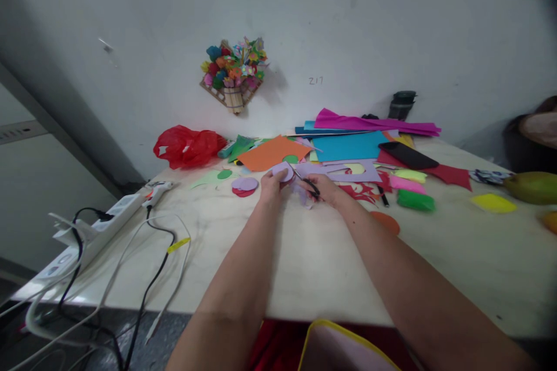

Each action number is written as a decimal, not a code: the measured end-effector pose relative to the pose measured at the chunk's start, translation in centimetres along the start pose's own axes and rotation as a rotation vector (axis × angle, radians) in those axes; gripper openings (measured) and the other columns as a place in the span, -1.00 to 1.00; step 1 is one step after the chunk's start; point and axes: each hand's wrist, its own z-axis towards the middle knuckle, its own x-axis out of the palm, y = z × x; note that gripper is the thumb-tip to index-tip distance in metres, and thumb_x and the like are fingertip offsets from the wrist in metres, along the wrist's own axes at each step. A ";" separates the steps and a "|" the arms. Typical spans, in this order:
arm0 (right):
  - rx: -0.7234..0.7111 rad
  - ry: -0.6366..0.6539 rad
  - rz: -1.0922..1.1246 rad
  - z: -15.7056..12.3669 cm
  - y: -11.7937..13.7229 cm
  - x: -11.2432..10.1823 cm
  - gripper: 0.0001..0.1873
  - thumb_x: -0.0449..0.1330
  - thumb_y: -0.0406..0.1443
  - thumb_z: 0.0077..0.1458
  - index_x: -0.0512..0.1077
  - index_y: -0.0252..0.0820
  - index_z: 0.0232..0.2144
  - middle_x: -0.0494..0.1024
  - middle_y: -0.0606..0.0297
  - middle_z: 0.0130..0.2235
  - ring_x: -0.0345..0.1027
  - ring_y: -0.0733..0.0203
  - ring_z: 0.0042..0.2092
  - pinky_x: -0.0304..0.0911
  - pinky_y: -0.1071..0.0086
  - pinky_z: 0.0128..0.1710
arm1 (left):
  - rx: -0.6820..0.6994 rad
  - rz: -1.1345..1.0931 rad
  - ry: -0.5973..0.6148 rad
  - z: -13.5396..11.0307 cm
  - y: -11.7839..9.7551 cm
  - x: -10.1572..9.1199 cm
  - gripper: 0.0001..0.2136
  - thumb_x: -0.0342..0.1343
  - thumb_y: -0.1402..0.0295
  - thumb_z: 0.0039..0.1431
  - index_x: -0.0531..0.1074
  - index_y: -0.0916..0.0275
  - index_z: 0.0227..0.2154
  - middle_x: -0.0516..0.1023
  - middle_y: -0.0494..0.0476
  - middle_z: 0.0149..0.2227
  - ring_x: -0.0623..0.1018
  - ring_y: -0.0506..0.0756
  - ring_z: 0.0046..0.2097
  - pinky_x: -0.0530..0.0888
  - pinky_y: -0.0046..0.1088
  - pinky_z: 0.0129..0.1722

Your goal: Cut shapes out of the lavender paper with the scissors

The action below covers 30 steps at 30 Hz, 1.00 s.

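My left hand [272,186] pinches a round lilac paper piece [282,171] above the table. Closed around the dark handles of a pair of scissors [311,186] is my right hand [325,187]; the blades point up and left, close to the lilac piece. Lilac scraps [304,196] lie just below, between the hands. Left of my left hand, lilac circles [245,184] rest partly over a red one [243,192]. A lilac sheet with cut-out openings [369,171] lies beyond my right hand.
Orange [274,153] and blue sheets [348,146] lie at the back. A black phone [408,155] rests on red paper at right, near a green packet [415,200]. A red plastic bag [187,146] sits at back left; a power strip [104,229] and cables run along the left edge.
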 end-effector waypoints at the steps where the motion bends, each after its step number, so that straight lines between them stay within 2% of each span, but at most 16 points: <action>1: 0.000 -0.001 0.002 0.0 0.1 0.0 -0.68 0.38 -0.16 -0.08 0.34 -0.16 -0.59 0.33 0.44 -0.72 0.11 0.39 -0.72 -0.11 0.50 -0.75 | 0.004 0.005 0.002 0.0 0.0 0.0 -0.80 0.37 0.58 -0.18 0.54 0.32 -0.42 0.65 0.18 -0.41 0.68 0.20 -0.24 0.62 -0.29 -0.16; 5: -0.004 -0.019 0.007 -0.1 0.2 0.1 -0.66 0.42 -0.16 -0.10 0.34 -0.17 -0.58 0.32 0.45 -0.71 0.08 0.41 -0.71 -0.07 0.50 -0.73 | 0.004 0.003 0.004 0.0 -0.1 -0.1 -0.83 0.34 0.60 -0.15 0.54 0.33 -0.43 0.65 0.18 -0.41 0.67 0.16 -0.29 0.62 -0.32 -0.18; 11: 0.005 -0.002 0.026 0.0 0.0 0.1 -0.67 0.42 -0.18 -0.08 0.35 -0.17 -0.58 0.32 0.45 -0.69 0.08 0.40 -0.70 -0.06 0.48 -0.73 | -0.008 -0.034 0.016 -0.1 -0.2 -0.2 -0.77 0.38 0.56 -0.13 0.54 0.34 -0.35 0.64 0.19 -0.39 0.68 0.16 -0.29 0.63 -0.31 -0.17; 16: 0.023 0.022 0.027 0.0 -0.4 -0.1 -0.70 0.37 -0.19 -0.03 0.33 -0.17 -0.56 0.35 0.42 -0.68 0.10 0.39 -0.72 -0.17 0.49 -0.76 | -0.011 -0.032 0.005 0.1 -0.1 -0.4 -0.77 0.38 0.52 -0.08 0.55 0.32 -0.29 0.65 0.18 -0.36 0.68 0.15 -0.29 0.64 -0.32 -0.20; 21: 0.033 0.046 0.016 0.1 -0.7 -0.4 -0.70 0.36 -0.17 -0.02 0.34 -0.18 -0.53 0.37 0.43 -0.68 0.13 0.41 -0.72 -0.19 0.52 -0.76 | 0.003 -0.047 -0.004 0.2 -0.1 -0.5 -0.81 0.39 0.48 -0.05 0.54 0.36 -0.34 0.64 0.20 -0.36 0.67 0.17 -0.26 0.64 -0.31 -0.20; 27: 0.027 0.048 0.038 -0.1 -0.6 -0.5 -0.72 0.34 -0.19 0.02 0.34 -0.19 -0.51 0.41 0.40 -0.66 0.16 0.41 -0.71 -0.16 0.54 -0.77 | 0.005 -0.042 0.012 -0.3 -0.5 -0.2 -0.93 0.32 0.54 0.02 0.52 0.36 -0.44 0.62 0.16 -0.39 0.63 0.07 -0.39 0.64 -0.41 -0.29; 30: 0.030 0.044 0.037 -0.2 -0.3 -0.6 -0.74 0.31 -0.21 0.07 0.35 -0.20 -0.51 0.42 0.39 -0.66 0.17 0.41 -0.72 -0.15 0.55 -0.78 | 0.002 -0.043 0.009 -0.4 -0.4 -0.2 -0.93 0.32 0.55 0.01 0.53 0.35 -0.44 0.63 0.17 -0.38 0.65 0.09 -0.33 0.64 -0.38 -0.22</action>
